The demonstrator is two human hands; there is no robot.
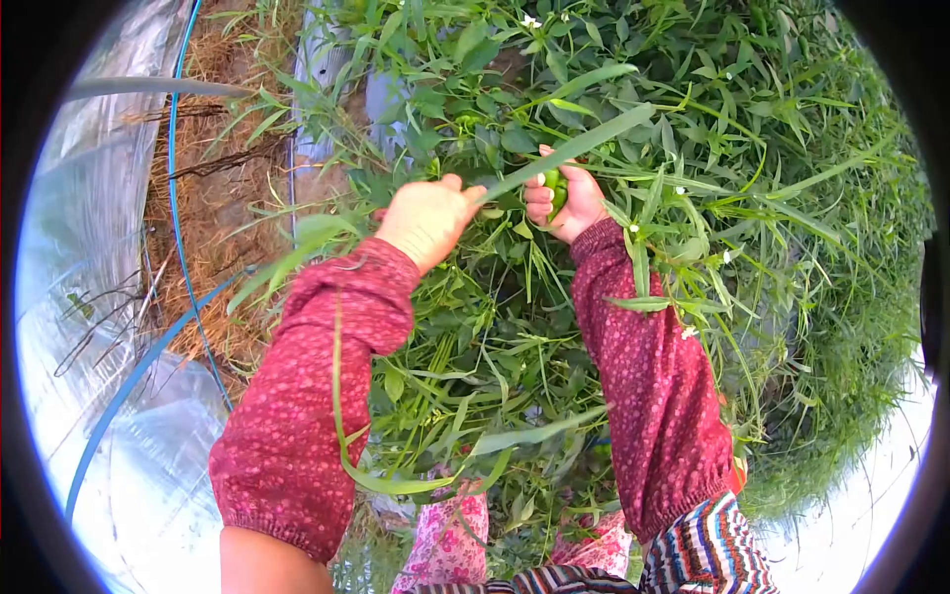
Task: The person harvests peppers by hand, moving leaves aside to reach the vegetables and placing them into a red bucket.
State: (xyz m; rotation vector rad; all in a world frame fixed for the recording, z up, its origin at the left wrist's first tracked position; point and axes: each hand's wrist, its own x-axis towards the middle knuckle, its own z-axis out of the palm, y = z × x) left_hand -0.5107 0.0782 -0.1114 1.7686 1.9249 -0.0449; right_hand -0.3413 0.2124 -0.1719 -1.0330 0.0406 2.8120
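My right hand (576, 206) has its fingers wrapped round a shiny green pepper (558, 194), part of which shows between the fingers and palm. Just to its left, my left hand (427, 222) is closed among the leaves of the green plants (450, 119). Its back faces me, so whatever its fingers grip is hidden. A long, broad grass blade (584, 144) crosses in front, running from beside the left hand up over the right one. Maroon patterned sleeve covers are on both forearms.
Dense weeds and small white flowers (530, 21) surround both hands. At left lie clear plastic sheeting (99, 188), a thin blue line (174, 178) and dry straw on bare soil (223, 198). My legs in pink floral trousers (450, 530) stand among the plants below.
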